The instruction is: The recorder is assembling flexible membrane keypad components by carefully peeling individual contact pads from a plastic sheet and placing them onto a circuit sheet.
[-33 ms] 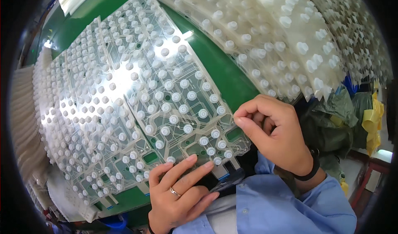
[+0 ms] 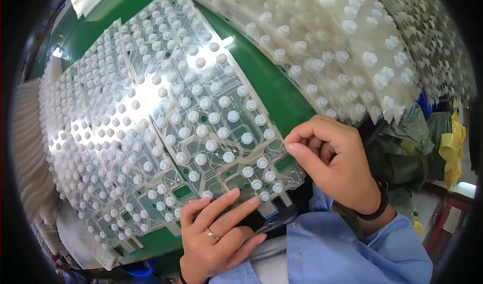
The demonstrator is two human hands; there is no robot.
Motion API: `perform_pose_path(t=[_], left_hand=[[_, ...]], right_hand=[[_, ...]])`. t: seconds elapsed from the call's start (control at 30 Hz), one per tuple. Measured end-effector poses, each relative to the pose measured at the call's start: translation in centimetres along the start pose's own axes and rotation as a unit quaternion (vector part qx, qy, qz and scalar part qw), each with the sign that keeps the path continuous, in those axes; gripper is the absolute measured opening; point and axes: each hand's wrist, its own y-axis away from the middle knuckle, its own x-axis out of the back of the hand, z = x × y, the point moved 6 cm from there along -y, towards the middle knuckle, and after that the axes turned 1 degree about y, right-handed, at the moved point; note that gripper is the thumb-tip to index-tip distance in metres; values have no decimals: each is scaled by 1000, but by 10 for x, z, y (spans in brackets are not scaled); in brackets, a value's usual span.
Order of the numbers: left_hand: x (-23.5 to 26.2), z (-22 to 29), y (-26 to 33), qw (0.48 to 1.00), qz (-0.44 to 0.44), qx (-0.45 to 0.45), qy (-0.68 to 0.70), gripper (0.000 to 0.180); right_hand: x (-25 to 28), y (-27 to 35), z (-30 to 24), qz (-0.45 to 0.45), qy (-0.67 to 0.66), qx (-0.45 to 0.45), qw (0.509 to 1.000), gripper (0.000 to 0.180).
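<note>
A clear keyboard membrane sheet (image 2: 214,102) with printed traces and white rubber domes lies on a green tabletop. My left hand (image 2: 219,233), a ring on one finger, rests on its near edge with fingers stretched out and apart. At the sheet's right edge my right hand (image 2: 334,158) is closed, thumb and forefinger tips pressed together. Whatever is between those tips is hidden or too small to make out. Further membrane sheets (image 2: 108,128) lie overlapping to the left, with bright glare across their domes.
Stacked domed sheets (image 2: 322,42) fan out at the far right, beyond a strip of green tabletop (image 2: 274,87). Another pile (image 2: 30,143) stands at the left rim. Dark plastic bags (image 2: 402,143) and a yellow piece (image 2: 451,148) are off the table's right side.
</note>
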Motion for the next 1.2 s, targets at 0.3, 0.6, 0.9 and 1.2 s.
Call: perform_pose_path(t=[0.3,0.6,0.9,1.2], left_hand=[[2,3,-1,1000,-8,15,-18,27],[2,1,-2,1000,-13,20,-13,29],[2,1,-2,999,-19,23,-10,29],[3,1,-2,1000,-13,23,-8,29]], right_hand=[[-3,-2,-5,-9,28,2,1000,3],[-2,-2,-2,-1,17,-13,1000,4],[-4,-2,-3,5,38,-8,999,5],[-7,0,-5,14,75,19,997,9]])
